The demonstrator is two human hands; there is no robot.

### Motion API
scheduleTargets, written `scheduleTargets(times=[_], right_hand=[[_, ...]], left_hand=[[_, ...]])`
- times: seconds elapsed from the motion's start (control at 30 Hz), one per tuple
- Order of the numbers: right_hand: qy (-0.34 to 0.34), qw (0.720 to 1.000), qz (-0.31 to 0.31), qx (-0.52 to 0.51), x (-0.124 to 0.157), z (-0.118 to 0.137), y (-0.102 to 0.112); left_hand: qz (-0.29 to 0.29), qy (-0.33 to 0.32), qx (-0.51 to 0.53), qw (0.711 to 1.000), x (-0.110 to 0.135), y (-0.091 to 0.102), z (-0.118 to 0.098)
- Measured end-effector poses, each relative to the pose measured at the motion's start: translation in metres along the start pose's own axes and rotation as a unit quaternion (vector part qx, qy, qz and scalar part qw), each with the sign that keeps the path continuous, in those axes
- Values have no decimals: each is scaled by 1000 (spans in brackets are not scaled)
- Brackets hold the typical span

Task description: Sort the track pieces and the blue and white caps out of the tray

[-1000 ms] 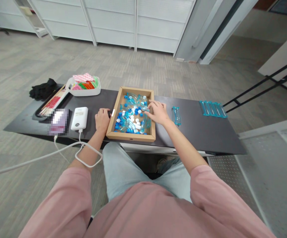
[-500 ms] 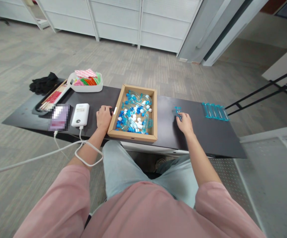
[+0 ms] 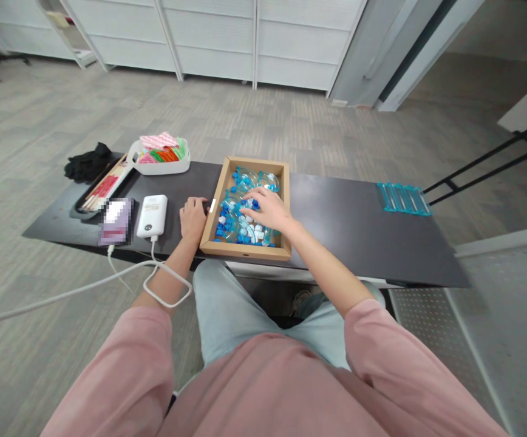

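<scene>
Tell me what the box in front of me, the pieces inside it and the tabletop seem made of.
Box: plain brown cardboard by its look, matte, thin walls. Pieces: see-through blue plastic, glossy, with opaque blue and white caps. Tabletop: dark, smooth, matte; laminate or painted board, cannot tell which.

Brown cardboard tray [image 3: 209, 233] — clear glossy plastic tubes [image 3: 402, 198] — matt dark tabletop [image 3: 336, 224].

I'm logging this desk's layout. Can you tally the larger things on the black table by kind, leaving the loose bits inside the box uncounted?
Cardboard box: 1
White basket: 1
Black tray: 1
White power bank: 1
Black cloth: 1
Row of blue tubes: 1
Blurred-out item: 1
Total: 7
</scene>
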State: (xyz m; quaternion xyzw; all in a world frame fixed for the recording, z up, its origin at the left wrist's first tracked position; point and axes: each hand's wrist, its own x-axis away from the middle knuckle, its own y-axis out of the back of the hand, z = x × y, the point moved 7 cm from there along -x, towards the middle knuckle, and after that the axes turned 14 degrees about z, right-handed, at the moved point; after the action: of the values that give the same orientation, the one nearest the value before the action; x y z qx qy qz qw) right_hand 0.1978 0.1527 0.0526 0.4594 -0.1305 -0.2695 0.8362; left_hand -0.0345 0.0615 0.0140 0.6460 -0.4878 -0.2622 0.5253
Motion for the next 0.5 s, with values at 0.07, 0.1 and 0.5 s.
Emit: scheduleTargets(times=[0.07,0.1,0.5], right_hand=[[-19,999,-26,-2,16,-19,13],[-38,998,-42,-4,30,-35,21],[-473,853,-204,86,270,-255,136]], left_hand=[[2,2,1,1000,-1,0,0],[3,4,-1,1000,-1,0,0],[10,22,-27,999,-7,-4,8]])
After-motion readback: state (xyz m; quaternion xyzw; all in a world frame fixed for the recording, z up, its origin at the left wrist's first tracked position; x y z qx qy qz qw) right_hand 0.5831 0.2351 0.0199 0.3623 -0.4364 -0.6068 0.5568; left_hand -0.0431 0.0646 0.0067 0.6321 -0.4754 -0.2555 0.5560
